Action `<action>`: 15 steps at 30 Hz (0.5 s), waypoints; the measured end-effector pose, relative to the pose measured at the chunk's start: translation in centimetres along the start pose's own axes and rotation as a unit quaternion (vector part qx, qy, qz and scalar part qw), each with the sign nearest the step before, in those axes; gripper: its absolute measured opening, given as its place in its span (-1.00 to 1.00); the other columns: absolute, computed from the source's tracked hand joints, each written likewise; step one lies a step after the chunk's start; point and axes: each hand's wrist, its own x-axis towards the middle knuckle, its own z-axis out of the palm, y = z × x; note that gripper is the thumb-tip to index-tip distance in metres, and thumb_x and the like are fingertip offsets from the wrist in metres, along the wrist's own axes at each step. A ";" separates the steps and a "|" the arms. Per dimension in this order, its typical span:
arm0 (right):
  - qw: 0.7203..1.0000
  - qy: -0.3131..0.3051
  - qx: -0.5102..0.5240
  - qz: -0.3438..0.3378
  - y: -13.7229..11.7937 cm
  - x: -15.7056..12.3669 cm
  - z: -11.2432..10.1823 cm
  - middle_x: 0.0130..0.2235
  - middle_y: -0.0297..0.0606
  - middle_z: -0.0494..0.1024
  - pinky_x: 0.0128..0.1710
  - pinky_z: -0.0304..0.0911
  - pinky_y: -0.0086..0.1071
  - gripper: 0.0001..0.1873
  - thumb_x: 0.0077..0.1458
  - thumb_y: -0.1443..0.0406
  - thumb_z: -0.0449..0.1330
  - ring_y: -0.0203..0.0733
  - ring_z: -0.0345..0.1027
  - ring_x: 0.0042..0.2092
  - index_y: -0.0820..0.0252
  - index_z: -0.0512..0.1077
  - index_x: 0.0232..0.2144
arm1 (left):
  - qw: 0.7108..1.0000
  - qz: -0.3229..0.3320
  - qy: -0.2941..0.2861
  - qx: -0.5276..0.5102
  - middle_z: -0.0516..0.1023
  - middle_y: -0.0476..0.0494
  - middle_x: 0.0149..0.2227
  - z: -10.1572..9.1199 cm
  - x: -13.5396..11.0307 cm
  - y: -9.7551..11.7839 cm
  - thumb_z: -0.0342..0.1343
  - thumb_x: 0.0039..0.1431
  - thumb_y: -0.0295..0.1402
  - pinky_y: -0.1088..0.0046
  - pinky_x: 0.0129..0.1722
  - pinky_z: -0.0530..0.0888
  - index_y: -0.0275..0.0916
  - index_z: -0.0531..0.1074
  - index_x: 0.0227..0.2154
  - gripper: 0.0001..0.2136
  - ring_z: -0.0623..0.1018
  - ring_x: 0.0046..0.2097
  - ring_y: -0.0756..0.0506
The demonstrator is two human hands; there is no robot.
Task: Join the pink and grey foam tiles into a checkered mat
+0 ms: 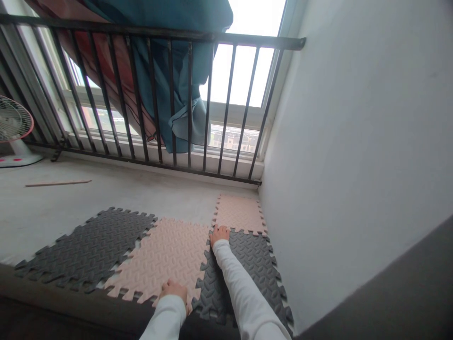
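Note:
My left hand is closed on the near edge of a pink interlocking foam tile, its fingers curled over the top. Further ahead, my right hand bends its fingers down at the far left corner of a dark grey foam tile, close to the seam with the pink one. What lies under those fingertips is hidden. Beyond that corner, a second pink tile meets the dark grey one along its far edge. Another dark grey tile lies left of the first pink tile, with narrow gaps at their seam.
A black metal railing runs along the windows, with a blue and red curtain hanging behind it. A white wall borders the tiles on the right. A thin brown strip and a fan are at left. The floor ledge drops off nearest me.

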 end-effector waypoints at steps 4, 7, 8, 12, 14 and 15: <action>0.999 -0.013 0.025 0.025 0.3 -0.1 0.9 0.18 0.00 0.01 0.12 -0.30 -0.09 -0.36 0.06 0.13 -0.09 -0.05 -0.22 0.19 0.37 -0.01 0.13 | 1.000 -0.006 -0.001 -0.014 0.37 -0.39 -0.02 -0.1 -0.1 -0.1 0.09 -0.21 -0.25 0.18 -0.04 0.29 -0.31 0.42 -0.16 -0.53 0.27 0.06 -0.31; 0.999 -0.015 0.029 0.019 0.6 -0.2 1.0 0.22 -0.03 -0.14 0.13 -0.32 -0.07 -0.34 0.07 0.11 -0.13 -0.07 -0.29 0.21 0.37 -0.05 0.14 | 1.000 -0.007 0.002 -0.021 0.40 -0.39 -0.05 0.0 0.0 -0.1 0.11 -0.24 -0.28 0.18 -0.06 0.30 -0.32 0.44 -0.18 -0.55 0.29 0.04 -0.30; 0.999 -0.022 0.027 0.011 0.7 -0.2 0.9 0.23 -0.03 -0.16 0.13 -0.35 -0.06 -0.33 0.07 0.10 -0.14 -0.08 -0.30 0.22 0.37 -0.06 0.15 | 1.000 -0.007 0.006 -0.021 0.41 -0.39 -0.07 0.0 0.1 -0.1 0.11 -0.24 -0.29 0.18 -0.06 0.30 -0.32 0.44 -0.20 -0.56 0.30 0.03 -0.30; 0.997 -0.066 0.024 -0.018 1.2 -0.3 0.0 0.23 -0.07 -0.15 0.15 -0.49 -0.03 -0.30 0.07 0.04 -0.21 -0.10 -0.37 0.23 0.35 -0.11 0.16 | 0.999 -0.024 0.024 -0.026 0.38 -0.40 -0.04 0.5 0.2 -0.2 0.09 -0.20 -0.28 0.20 -0.08 0.32 -0.29 0.44 -0.19 -0.58 0.31 0.03 -0.29; 0.995 -0.088 0.030 -0.028 1.5 -0.3 -0.4 0.23 -0.09 -0.17 0.16 -0.49 -0.04 -0.28 0.06 0.01 -0.21 -0.11 -0.38 0.23 0.33 -0.12 0.16 | 0.999 -0.033 0.026 -0.030 0.34 -0.41 -0.01 0.7 0.2 -0.3 0.09 -0.19 -0.26 0.20 -0.07 0.31 -0.29 0.43 -0.17 -0.57 0.30 0.04 -0.30; 0.995 -0.093 0.033 -0.030 1.6 -0.3 -0.4 0.23 -0.08 -0.17 0.16 -0.48 -0.06 -0.27 0.05 -0.01 -0.22 -0.11 -0.38 0.23 0.34 -0.11 0.16 | 0.999 -0.035 0.025 -0.033 0.32 -0.42 0.00 0.8 0.2 -0.3 0.09 -0.19 -0.25 0.20 -0.07 0.31 -0.29 0.42 -0.16 -0.55 0.28 0.05 -0.31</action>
